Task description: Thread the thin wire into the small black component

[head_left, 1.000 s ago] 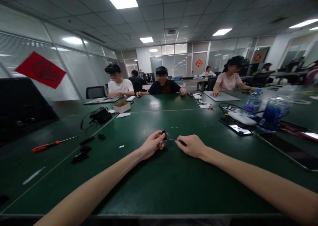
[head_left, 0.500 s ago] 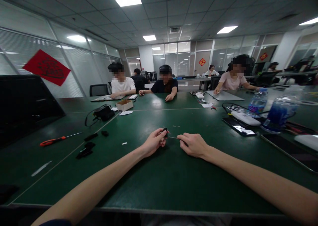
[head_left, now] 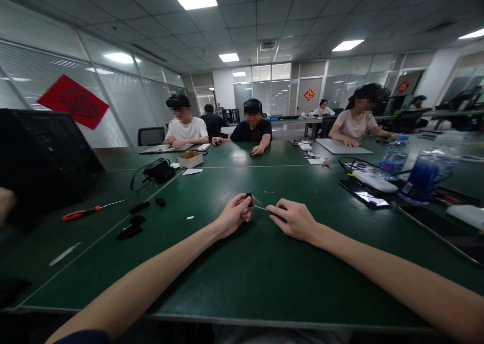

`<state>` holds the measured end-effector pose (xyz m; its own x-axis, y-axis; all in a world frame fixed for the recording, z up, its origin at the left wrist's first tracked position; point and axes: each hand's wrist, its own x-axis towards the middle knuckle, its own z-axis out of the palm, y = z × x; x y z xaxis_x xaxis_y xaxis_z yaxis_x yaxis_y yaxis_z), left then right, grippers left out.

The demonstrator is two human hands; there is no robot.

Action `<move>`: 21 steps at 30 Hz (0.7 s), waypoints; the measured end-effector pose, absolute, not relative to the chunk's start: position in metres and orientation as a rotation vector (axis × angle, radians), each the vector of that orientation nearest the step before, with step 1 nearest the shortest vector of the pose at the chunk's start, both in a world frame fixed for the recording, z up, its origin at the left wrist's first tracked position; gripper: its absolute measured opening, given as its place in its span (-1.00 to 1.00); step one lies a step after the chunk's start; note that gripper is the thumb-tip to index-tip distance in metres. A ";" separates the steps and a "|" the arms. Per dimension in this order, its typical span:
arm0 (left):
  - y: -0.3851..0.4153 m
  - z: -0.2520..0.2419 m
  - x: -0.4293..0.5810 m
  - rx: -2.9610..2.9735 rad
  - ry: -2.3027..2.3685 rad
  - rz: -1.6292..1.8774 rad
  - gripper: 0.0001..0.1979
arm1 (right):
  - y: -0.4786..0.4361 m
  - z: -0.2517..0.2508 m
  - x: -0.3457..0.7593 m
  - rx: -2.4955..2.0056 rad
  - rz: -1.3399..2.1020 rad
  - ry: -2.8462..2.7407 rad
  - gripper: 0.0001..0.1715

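Note:
My left hand (head_left: 234, 215) pinches a small black part (head_left: 249, 198) just above the green table (head_left: 242, 263). My right hand (head_left: 293, 219) is closed round a thin tool with a dark handle; its fine metal shaft (head_left: 260, 207) points left at the black part. The two hands sit close together at the middle of the table, a little apart from each other. The tool's tip seems to touch the part, though it is too small to be sure.
An orange-handled screwdriver (head_left: 88, 211) and several small black pieces (head_left: 131, 228) lie to the left. A black pouch (head_left: 159, 171) and a cardboard box (head_left: 190, 159) sit further back. Phones (head_left: 364, 197), a white case and water bottles (head_left: 423, 175) stand right. Three people sit at the far side.
Both hands stay together on the part and tool, shifting only slightly. The view has drifted a little, and a person's skin now shows at the left edge.

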<state>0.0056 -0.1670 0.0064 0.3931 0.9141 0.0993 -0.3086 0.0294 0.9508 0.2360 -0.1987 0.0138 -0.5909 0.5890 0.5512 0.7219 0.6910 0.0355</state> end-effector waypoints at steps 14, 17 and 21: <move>-0.171 0.007 0.007 1.231 0.679 1.069 -0.66 | -0.200 0.014 0.237 -1.062 -0.304 -2.412 -0.63; -0.169 0.005 0.007 1.216 0.699 1.082 -0.67 | -0.202 0.016 0.235 -1.090 -0.315 -2.402 -0.61; -0.168 0.006 0.005 1.204 0.684 1.060 -0.69 | -0.202 0.018 0.236 -1.106 -0.310 -2.392 -0.63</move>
